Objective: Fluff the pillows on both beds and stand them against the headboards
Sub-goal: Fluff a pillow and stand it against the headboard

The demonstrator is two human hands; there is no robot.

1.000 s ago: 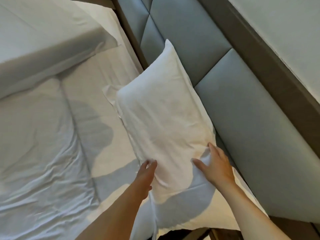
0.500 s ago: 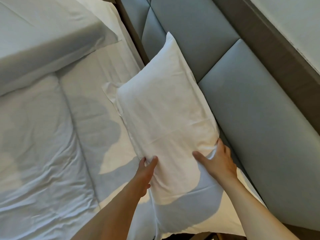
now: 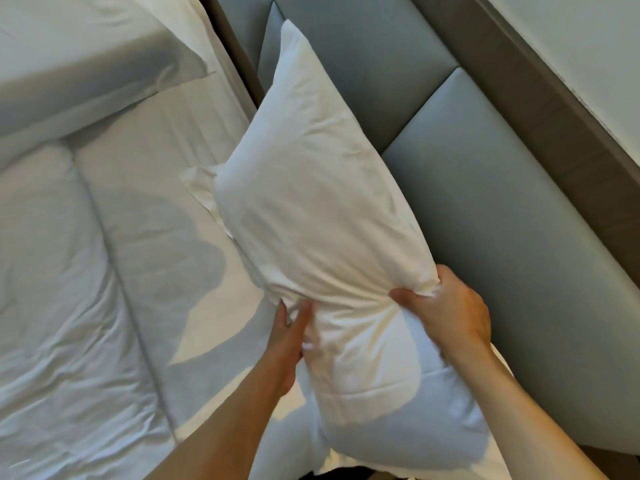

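A white pillow [image 3: 318, 188] stands on its long edge, leaning against the grey padded headboard [image 3: 485, 209]. My left hand [image 3: 289, 341] pinches the pillow's left side, fingers sunk into the fabric. My right hand [image 3: 450, 313] grips its right edge near the headboard, bunching the cover. The pillow is squeezed narrow between both hands. Its lower end hangs toward me past my wrists.
The bed's white sheet [image 3: 156, 237] lies wrinkled to the left, with a folded duvet [image 3: 69, 81] at the upper left. A brown wooden frame [image 3: 554, 109] borders the headboard on the right, below a pale wall [image 3: 588, 36].
Both hands went from resting flat on the pillow to squeezing it inward. The pillow has bunched at the grip and risen higher against the headboard.
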